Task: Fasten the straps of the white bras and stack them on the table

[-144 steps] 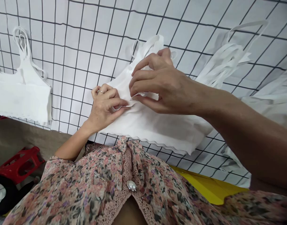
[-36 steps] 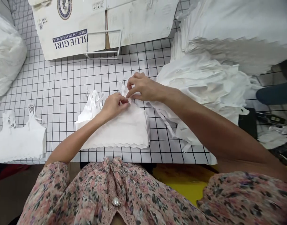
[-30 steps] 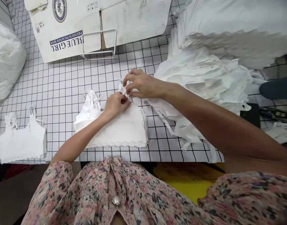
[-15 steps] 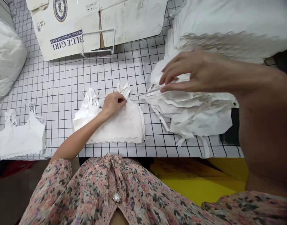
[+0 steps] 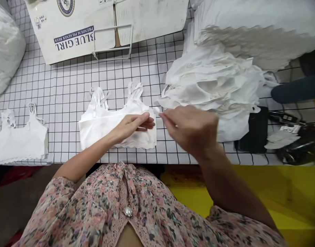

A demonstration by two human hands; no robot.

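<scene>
White strappy crop tops lie in a neat stack in front of me, straps pointing away. Across the right part of this stack rests my left hand, its fingers loosely stretched and holding nothing. Just right of the stack is my right hand, blurred, with thumb and forefinger pinched together. A small pale smear shows at its fingertips; I cannot make out what it is. Behind that hand is a loose heap of white garments with straps trailing.
A flattened beer carton with a white wire stand lies at the back. More white tops are at left, near a white plastic bag. Stacked white fabric, a dark flat object and a black bag are at right.
My right hand has come down and toward me from above the heap. The thin white strip stretched between my hands is gone from view. My left hand has let go and slid right.
</scene>
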